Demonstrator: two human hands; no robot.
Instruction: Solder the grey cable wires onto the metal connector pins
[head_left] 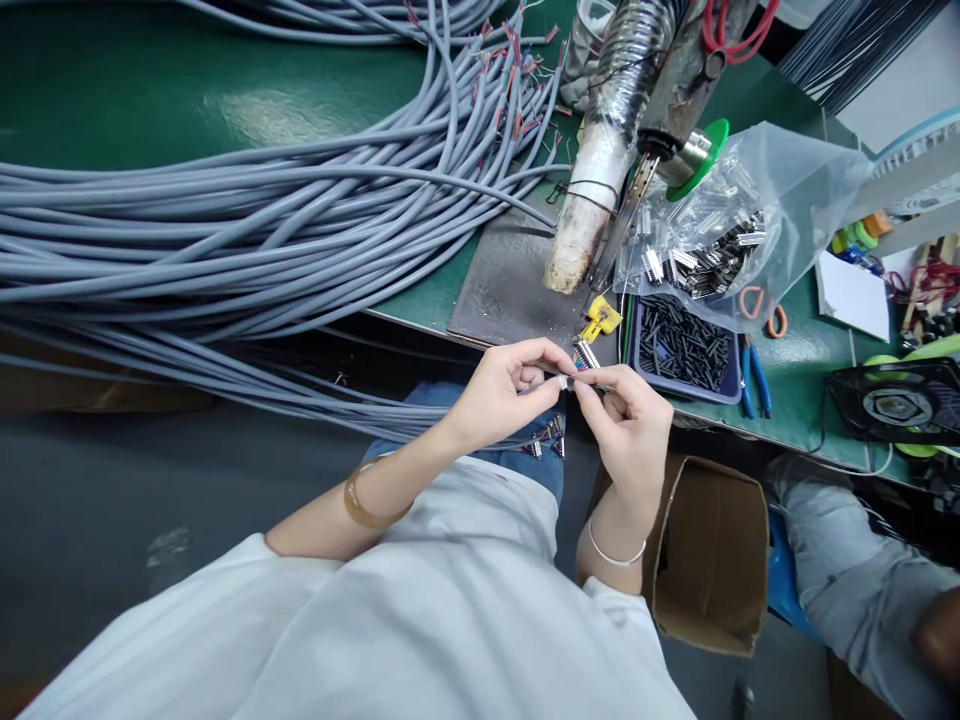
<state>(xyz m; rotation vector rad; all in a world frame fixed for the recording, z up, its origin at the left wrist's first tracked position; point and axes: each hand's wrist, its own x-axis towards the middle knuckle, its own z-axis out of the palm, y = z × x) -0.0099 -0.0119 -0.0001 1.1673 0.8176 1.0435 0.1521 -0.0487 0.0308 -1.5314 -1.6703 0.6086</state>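
Note:
My left hand (517, 385) and my right hand (624, 410) meet at the table's front edge, thumbs and forefingers pinched together. Between the fingertips is a small part with a white bit, mostly hidden; it seems to be at the end of a grey cable. Just above the fingers, a multi-pin connector (583, 353) with coloured wires sits by a yellow holder (600, 318). Several wired connectors (551, 437) lie over my lap, below my left hand. Grey cables (300, 375) run from the left under my left wrist.
A large bundle of grey cables (285, 230) covers the green table (45, 90). Right of the dark plate (502, 275) are a blue tray (731, 390) of black tubes, a bag (802, 180) of connectors and pliers (759, 380). A cardboard box (709, 550) stands below, beside another person's sleeve (847, 560).

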